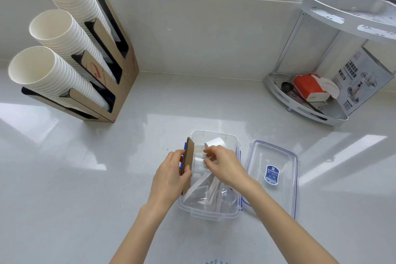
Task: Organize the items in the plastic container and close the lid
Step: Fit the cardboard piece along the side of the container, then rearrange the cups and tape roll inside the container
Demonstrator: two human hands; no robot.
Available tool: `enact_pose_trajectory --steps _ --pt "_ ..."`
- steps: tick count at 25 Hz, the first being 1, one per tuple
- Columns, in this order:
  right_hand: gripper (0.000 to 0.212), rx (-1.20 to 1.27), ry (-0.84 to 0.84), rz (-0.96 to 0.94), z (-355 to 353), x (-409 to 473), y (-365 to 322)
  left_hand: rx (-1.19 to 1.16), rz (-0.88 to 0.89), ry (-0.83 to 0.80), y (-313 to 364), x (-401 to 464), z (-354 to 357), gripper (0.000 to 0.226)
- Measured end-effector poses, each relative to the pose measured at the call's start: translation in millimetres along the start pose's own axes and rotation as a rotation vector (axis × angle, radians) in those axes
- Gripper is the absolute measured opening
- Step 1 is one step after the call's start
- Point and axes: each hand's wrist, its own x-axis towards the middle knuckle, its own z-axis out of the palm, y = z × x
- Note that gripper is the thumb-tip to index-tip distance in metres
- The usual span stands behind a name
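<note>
Clear plastic container (214,215) is set on the white worktop (85,178), open, near the front edge. Its lid (276,197) is laid flat on the worktop just to the right, touching or nearly touching the container, blue label up. A cardboard piece (188,156) is held upright along the container's left wall, gripped by the left hand (171,176) between thumb and fingers. The right hand (225,167) is placed over the container's middle, fingers pinched on a small white item; exact grasp cannot be told. A white tape roll (215,142) is seen inside at the far end. White cutlery (211,193) and a clear cup (228,196) are seen at the near end. Three cup stacks (62,34) are kept in a cardboard holder (126,83) at far left. A white rack (310,109) with a red tissue pack (306,88) is placed at far right.
</note>
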Motion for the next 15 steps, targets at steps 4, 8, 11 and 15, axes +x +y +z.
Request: enact_pose_trajectory --steps 4,8,11,15 --pt "0.046 -0.34 -0.053 -0.104 17 -2 1 0.008 0.008 0.009 0 1 1 0.034" --pt "0.045 -0.514 0.001 -0.129 27 2 0 0.019 0.013 0.024 0 0 0 0.035" --pt "0.043 -0.465 0.038 -0.131 28 3 3 -0.007 0.023 0.077 1 0 -3 0.035" --pt "0.05 -0.336 0.097 -0.122 19 1 4 -0.029 0.04 0.144 5 6 -10 0.038"
